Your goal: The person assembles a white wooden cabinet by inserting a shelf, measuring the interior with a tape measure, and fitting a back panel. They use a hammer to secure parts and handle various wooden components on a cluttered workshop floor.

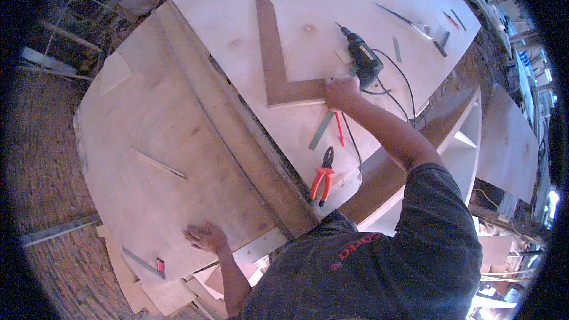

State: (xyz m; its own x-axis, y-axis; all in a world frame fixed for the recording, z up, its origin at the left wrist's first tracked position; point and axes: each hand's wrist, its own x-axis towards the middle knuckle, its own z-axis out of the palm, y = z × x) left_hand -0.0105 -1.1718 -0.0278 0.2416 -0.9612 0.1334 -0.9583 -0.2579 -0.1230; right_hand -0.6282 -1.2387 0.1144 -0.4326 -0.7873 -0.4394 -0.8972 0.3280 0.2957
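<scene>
My right hand (342,92) is stretched out over a large pale plywood sheet (308,0), closed on the near end of a brown L-shaped wooden piece (274,62). A black power drill (362,56) lies just beyond that hand, its cable (396,92) looping beside my wrist. My left hand (205,237) rests flat near the front edge of a second plywood panel (160,142), holding nothing.
Red-handled pliers (322,176), a green strip (321,130) and a red pencil (339,128) lie near my right arm. A long wooden beam (237,130) runs between the panels. Small tools (441,40) sit at the far right. Offcuts (172,293) lie below.
</scene>
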